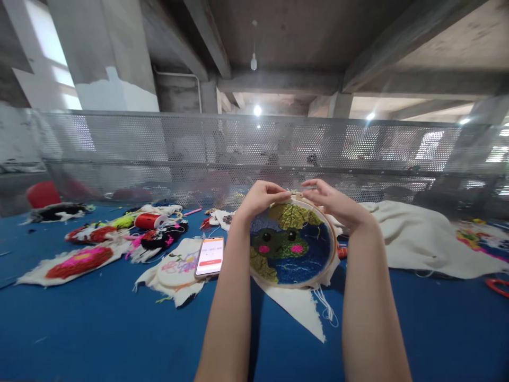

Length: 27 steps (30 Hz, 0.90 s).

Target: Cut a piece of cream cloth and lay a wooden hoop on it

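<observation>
An embroidery hoop (333,249) stands tilted up in front of me, with a green frog's face with pink cheeks stitched on dark blue. Its white cloth (296,307) hangs below with a frayed edge, and loose white threads (326,306) dangle beside it. My left hand (267,199) pinches the hoop's upper left rim, fingertips close to the top. At the upper right rim is my right hand (328,197), its fingers stretched out and apart near the hoop's screw (297,196). Whether its thumb touches the rim is hidden.
Left of the hoop, a phone (210,257) showing a timer leans on a smaller flower hoop (177,270). Further left lie a red thread spool (149,220) and several embroidered pieces (81,262). White cloth (421,239) is heaped at right, near red scissor handles (497,287). A perforated metal screen (246,143) stands behind.
</observation>
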{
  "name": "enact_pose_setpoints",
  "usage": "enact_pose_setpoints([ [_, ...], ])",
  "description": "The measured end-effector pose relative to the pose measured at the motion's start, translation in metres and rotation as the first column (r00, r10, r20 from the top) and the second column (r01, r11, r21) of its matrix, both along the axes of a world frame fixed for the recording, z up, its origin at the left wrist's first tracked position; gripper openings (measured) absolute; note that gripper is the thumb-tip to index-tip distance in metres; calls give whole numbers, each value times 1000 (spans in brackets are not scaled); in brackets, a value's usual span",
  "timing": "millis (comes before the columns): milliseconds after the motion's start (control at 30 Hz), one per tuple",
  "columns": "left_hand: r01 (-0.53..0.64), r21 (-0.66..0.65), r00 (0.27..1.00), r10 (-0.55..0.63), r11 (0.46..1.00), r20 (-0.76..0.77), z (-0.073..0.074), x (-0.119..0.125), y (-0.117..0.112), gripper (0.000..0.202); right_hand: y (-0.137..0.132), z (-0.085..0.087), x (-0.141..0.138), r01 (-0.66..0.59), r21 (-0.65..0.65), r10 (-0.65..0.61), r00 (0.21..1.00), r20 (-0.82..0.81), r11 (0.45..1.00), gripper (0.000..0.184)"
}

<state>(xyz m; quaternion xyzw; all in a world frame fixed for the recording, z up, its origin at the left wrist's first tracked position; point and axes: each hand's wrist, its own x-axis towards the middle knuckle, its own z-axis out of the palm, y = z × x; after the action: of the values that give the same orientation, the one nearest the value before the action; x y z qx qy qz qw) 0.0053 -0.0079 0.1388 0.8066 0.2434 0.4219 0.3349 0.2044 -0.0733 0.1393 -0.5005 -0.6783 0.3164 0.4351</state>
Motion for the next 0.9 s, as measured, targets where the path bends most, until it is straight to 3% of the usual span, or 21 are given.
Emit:
enact_pose_setpoints([
  [267, -5, 22, 1000, 5, 1000, -21, 1, 1, 0, 28, 1, -2, -1, 3, -25, -3, 1000, 1, 1000, 50],
  [400, -19, 37, 1000, 20, 999, -23, 1, 1, -1, 29, 2, -3, -1, -85, 19, 84, 996, 42, 996, 50],
  [567, -21, 18, 1000, 21, 1000, -8, -1, 2, 0, 26, 5, -3, -1, -41, 49, 39, 998, 39, 998, 27],
  [733, 6, -22, 999, -5, 1000, 37, -3, 0, 6, 23, 11, -5, -3, -147, 134, 154, 987, -40, 980, 21],
  [900, -2, -47, 999, 5, 999, 54, -4, -1, 6, 22, 10, -4, -3, -57, 152, 56, 998, 10, 987, 27],
])
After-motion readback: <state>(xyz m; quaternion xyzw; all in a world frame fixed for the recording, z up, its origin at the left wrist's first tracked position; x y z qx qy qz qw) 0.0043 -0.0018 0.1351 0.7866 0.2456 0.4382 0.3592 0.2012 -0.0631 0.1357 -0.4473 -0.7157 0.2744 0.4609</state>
